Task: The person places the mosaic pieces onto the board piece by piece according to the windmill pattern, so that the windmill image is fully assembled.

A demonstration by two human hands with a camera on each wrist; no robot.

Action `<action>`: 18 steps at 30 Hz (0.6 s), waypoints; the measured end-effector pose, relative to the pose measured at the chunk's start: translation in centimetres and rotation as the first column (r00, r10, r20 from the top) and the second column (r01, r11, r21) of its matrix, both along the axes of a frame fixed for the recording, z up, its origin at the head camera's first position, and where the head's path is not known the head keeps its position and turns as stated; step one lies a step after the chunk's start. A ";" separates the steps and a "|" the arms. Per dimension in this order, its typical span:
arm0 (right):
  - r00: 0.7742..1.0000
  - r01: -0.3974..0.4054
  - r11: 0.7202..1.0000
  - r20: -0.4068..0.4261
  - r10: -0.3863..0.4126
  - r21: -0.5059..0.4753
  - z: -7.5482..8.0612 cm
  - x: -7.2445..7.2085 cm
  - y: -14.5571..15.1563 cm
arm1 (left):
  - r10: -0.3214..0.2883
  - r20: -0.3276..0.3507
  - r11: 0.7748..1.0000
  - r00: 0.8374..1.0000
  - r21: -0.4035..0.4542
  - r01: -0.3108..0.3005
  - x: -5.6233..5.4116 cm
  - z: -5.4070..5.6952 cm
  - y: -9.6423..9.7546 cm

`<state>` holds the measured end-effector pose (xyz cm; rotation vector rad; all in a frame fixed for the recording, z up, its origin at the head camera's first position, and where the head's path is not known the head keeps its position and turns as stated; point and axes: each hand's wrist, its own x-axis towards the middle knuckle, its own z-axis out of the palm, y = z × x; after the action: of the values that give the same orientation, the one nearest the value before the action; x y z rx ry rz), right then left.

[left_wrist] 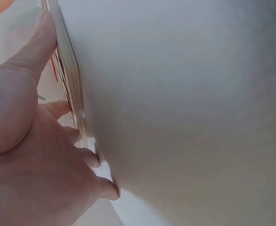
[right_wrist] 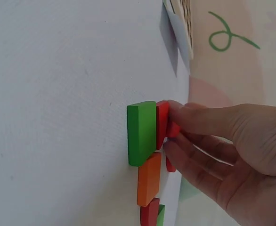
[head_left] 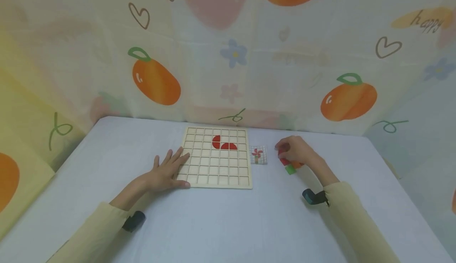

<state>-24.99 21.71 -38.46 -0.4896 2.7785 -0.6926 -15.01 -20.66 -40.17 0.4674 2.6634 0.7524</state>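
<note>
A pale wooden grid board [head_left: 203, 168] lies flat on the table, with several red quarter-round pieces [head_left: 233, 147] set in its upper cells. My left hand [head_left: 165, 174] is spread along the board's left edge, thumb at the near corner; in the left wrist view its fingers [left_wrist: 36, 52] touch that edge. Over at the right, my right hand [head_left: 297, 150] pinches a small red block [right_wrist: 174, 129] between thumb and fingers, which partly cover it. Close by lie a green square block [right_wrist: 142, 134], an orange block [right_wrist: 149, 180] and other red and green blocks.
A small printed card [head_left: 258, 155] with a red and green flower-like picture lies against the board's right side. The white-covered table [head_left: 228, 227] meets a fruit-patterned cloth [head_left: 199, 77] at the back.
</note>
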 end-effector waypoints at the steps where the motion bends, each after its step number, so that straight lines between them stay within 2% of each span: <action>1: 1.000 0.003 1.000 -0.007 -0.003 -0.001 0.0 0.0 0.0 | 0.001 0.000 1.000 1.000 -0.002 -0.001 0.0 0.0 0.0; 8: 0.999 0.009 0.999 -0.046 -0.011 -0.042 0.1 0.1 0.0 | 0.007 0.004 1.000 1.000 -0.007 -0.007 0.0 0.1 0.1; 18: 0.996 -0.030 0.992 -0.083 0.019 -0.122 0.7 -0.1 0.2 | 0.006 0.009 1.000 1.000 0.001 -0.006 -0.1 0.1 0.0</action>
<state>-25.05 21.88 -37.81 -0.5879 2.8119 -0.8609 -15.08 -20.63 -40.11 0.4549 2.6572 0.7566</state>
